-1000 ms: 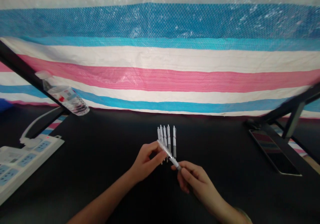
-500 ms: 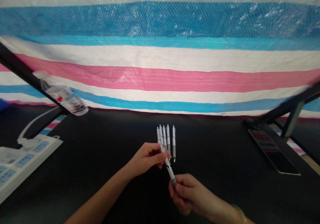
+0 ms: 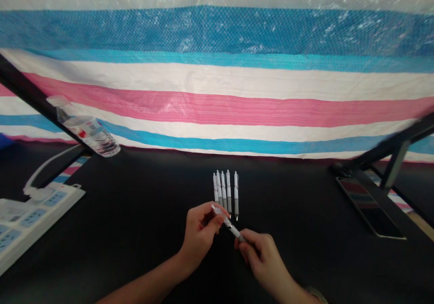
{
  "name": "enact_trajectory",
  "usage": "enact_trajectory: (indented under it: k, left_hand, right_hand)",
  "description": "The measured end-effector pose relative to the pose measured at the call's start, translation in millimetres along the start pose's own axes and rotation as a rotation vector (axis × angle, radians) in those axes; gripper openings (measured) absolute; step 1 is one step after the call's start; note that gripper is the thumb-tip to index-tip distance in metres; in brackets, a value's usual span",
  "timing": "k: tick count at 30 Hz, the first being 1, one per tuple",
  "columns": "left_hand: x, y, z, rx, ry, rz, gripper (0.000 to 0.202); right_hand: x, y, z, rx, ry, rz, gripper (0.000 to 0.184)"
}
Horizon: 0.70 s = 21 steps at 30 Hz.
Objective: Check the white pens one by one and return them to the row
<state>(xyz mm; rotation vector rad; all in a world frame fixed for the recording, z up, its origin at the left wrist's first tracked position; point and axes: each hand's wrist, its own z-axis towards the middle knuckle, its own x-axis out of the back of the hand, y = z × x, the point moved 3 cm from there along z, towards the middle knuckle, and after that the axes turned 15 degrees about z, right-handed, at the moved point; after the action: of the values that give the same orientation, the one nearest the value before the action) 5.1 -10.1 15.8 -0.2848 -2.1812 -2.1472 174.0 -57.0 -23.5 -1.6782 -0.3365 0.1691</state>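
Observation:
Between my two hands is a white and grey click pen [image 3: 233, 230], tilted with its clicker end up to the left. My left hand [image 3: 202, 229] pinches it near the clicker end. The grey grip end is in the closed fingers of my right hand [image 3: 260, 252], which hide the tip. Just beyond, several similar white pens [image 3: 224, 187] lie side by side on the black table, clicker ends pointing away from me. One pen [image 3: 236, 195] lies slightly apart at the right of this row. My left hand covers the lower ends of some pens.
On the black table [image 3: 145, 186], a white power strip [image 3: 40, 222] with a plugged-in cable lies at left. A water bottle [image 3: 91, 132] leans behind it by a dark bar. At right a phone [image 3: 371, 209] lies near a black stand [image 3: 393, 159]. Striped sheeting [image 3: 217, 109] hangs behind.
The held pen has tilted flatter, its clicker end moving left and nearer me. My left hand has turned more upright, and my right hand has shifted slightly right. The lying pens stay in place.

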Motion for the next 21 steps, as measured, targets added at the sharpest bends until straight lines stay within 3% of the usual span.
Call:
enact_trajectory:
  k: [5, 7, 9, 12, 16, 21]
  left_hand:
    - [1.7, -5, 0, 0.006, 0.038, -0.080, 0.023]
    - [5.3, -7, 3, 0.001, 0.069, -0.135, 0.027]
    - [9.0, -10, 8, 0.016, 0.112, -0.196, 0.029]
    - [11.5, -13, 14, 0.090, 0.155, -0.281, 0.029]
    - [8.5, -14, 16, 0.160, 0.159, -0.344, 0.029]
    - [3.9, -13, 12, 0.179, 0.148, -0.362, 0.031]
  right_hand:
    - [3, -9, 0, 0.075, 0.110, 0.053, 0.030]
    - [-2, -4, 2, -0.053, 0.006, 0.278, 0.040]
    - [-10, 3, 1, -0.249, -0.179, 0.585, 0.054]
    - [-19, 12, -1, -0.424, -0.307, 0.875, 0.053]
    - [-21, 16, -4, -0.472, -0.328, 0.993, 0.041]
    - [-20, 14, -5, -0.512, -0.402, 0.962, 0.048]
